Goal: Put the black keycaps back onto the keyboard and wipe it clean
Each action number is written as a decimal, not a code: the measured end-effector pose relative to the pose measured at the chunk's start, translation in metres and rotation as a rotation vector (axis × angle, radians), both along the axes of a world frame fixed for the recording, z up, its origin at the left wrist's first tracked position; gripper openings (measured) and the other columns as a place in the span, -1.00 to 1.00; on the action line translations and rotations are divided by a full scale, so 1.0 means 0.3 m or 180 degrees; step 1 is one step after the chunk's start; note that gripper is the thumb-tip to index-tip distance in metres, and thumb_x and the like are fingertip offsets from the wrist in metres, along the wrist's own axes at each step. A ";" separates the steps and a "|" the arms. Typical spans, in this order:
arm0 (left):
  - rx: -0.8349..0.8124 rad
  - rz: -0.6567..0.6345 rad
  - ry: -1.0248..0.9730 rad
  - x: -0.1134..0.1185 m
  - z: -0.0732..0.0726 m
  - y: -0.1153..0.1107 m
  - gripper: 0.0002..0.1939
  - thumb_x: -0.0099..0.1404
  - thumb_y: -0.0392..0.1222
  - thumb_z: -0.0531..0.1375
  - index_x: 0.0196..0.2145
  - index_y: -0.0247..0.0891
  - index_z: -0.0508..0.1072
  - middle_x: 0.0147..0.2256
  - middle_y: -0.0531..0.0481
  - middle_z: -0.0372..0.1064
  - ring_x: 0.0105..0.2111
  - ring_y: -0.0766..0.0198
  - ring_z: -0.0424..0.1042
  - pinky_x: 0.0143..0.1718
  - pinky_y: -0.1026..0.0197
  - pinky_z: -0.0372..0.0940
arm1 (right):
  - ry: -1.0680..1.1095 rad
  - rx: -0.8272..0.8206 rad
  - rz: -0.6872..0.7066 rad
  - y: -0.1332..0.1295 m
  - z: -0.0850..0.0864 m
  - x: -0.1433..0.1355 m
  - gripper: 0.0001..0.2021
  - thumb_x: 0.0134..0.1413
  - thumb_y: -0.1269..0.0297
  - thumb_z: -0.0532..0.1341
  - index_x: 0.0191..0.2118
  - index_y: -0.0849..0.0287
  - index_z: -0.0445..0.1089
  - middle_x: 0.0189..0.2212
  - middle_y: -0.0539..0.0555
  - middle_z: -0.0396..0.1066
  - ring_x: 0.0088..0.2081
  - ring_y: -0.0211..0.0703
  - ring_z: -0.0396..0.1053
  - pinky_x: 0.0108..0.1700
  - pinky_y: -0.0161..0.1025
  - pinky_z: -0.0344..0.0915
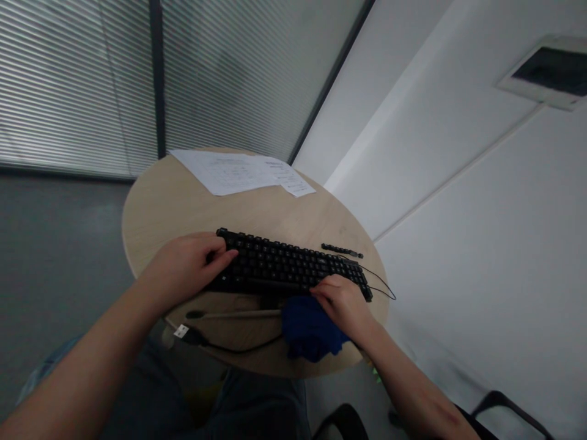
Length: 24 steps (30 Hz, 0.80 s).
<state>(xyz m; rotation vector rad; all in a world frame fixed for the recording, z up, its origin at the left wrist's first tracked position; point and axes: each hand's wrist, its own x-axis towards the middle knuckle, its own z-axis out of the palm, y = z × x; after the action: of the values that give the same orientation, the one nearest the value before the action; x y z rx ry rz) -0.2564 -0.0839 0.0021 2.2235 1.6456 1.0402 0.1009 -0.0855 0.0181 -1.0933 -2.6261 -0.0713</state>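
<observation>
A black keyboard [279, 267] is held over the round table, its keys facing up. My left hand [195, 260] is closed round its left end, thumb on top of the keys and the other fingers mostly hidden. At the near edge, right of the middle, my right hand [339, 299] grips the keyboard with bent fingers; their tips are partly hidden. A crumpled blue cloth [309, 333] lies just below that hand. A thin pale stick [243, 315] with a dark end is in front of the keyboard. Beside it is a black cable with a USB plug [182, 331].
Several loose black keys [342, 250] lie in a row behind the keyboard's right end. A thin black cable [387, 290] loops over the right table edge. Printed papers [238, 171] rest at the far side of the wooden table [160, 201]. A white wall [481, 214] stands to the right.
</observation>
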 end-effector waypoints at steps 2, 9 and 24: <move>0.0003 -0.0005 0.0016 -0.002 0.000 -0.001 -0.59 0.36 0.08 0.08 -0.57 -0.16 0.27 -0.56 0.01 0.30 -0.50 0.19 0.29 -0.40 0.13 0.05 | -0.0014 0.0039 0.0068 0.006 -0.005 0.003 -0.81 0.35 0.36 0.19 -0.20 0.11 0.59 -0.30 0.10 0.56 -0.24 -0.07 0.50 -0.17 -0.14 0.43; 0.0089 -0.0014 0.0080 -0.008 -0.010 0.006 -0.58 0.39 0.08 0.07 -0.56 -0.16 0.29 -0.55 0.01 0.32 -0.50 0.20 0.30 -0.41 0.14 0.06 | 0.0155 0.0034 0.0205 0.015 0.020 0.011 -0.81 0.33 0.40 0.20 -0.13 0.08 0.58 -0.19 0.09 0.59 -0.17 -0.07 0.50 -0.08 -0.11 0.40; -0.0060 -0.0019 0.0042 -0.013 -0.016 0.004 -0.59 0.38 0.07 0.08 -0.56 -0.18 0.29 -0.54 0.02 0.30 -0.48 0.22 0.29 -0.38 0.15 0.04 | -0.0248 -0.0203 0.0573 0.024 0.120 -0.033 -0.68 0.23 0.52 0.14 -0.03 0.10 0.56 -0.20 0.09 0.59 -0.12 -0.02 0.43 -0.05 -0.06 0.33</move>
<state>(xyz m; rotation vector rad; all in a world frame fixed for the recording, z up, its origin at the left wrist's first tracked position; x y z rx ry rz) -0.2604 -0.0828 -0.0027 2.2268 1.6462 1.0064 0.0910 -0.0784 0.0540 -0.8854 -2.8020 0.0083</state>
